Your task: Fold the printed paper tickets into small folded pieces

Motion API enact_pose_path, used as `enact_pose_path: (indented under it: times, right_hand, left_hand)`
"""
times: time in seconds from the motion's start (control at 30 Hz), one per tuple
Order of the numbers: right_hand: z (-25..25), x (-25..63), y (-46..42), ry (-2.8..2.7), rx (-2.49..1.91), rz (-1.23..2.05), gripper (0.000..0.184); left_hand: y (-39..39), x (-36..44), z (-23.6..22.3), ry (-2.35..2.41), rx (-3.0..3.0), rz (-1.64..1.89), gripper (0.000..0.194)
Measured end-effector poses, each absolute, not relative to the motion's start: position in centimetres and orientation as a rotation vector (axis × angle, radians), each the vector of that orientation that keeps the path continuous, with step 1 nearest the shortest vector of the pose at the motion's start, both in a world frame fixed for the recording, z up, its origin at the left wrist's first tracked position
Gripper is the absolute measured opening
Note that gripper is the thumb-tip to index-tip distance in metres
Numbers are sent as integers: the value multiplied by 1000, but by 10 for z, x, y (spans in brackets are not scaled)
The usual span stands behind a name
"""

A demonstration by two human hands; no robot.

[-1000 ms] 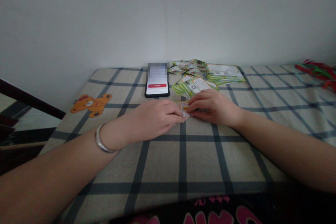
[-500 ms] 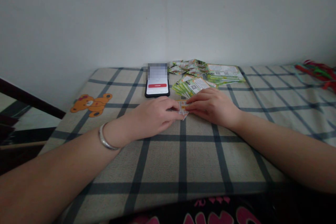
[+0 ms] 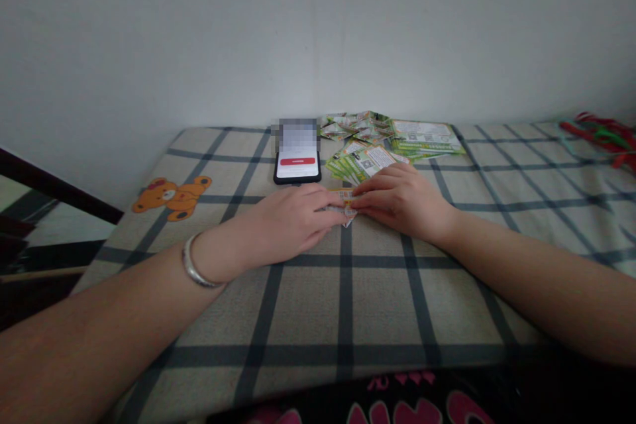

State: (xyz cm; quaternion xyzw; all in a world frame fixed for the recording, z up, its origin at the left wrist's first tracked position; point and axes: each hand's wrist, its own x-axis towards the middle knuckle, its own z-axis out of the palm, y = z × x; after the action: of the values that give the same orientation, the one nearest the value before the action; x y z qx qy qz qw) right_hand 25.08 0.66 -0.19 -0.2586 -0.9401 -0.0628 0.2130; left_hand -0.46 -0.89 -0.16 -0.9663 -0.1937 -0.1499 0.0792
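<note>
- A counter (image 3: 308, 305) under a checked cloth, against a pale wall (image 3: 199, 33).
- Green-and-white leaflets (image 3: 427, 138) spread near the wall.
- Left hand (image 3: 283, 224) and right hand (image 3: 410, 202), fingers bent, touching the paper; whether they pinch it, I cannot tell.
- Phone (image 3: 298, 171), screen lit, beyond the left hand.
- Small printed paper (image 3: 348, 193) on the cloth, between both hands, partly covered.

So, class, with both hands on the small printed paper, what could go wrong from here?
The small printed paper might crease or tear, since the left hand and right hand hold it from opposite sides. The right hand, close to the fanned leaflets, could also nudge them.
</note>
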Motion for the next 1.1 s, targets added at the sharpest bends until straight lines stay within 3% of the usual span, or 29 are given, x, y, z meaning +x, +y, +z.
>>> enact_pose_path:
  times: [0.57, 1.1]
  right_hand:
    - [-5, 253, 12, -2610, -705, -39, 24]
    - [5, 253, 1, -2648, -610, -290, 23]
  left_hand:
    - [-11, -3, 2, -597, -2957, -431, 30]
    - [-24, 1, 7, -663, -2812, -354, 27]
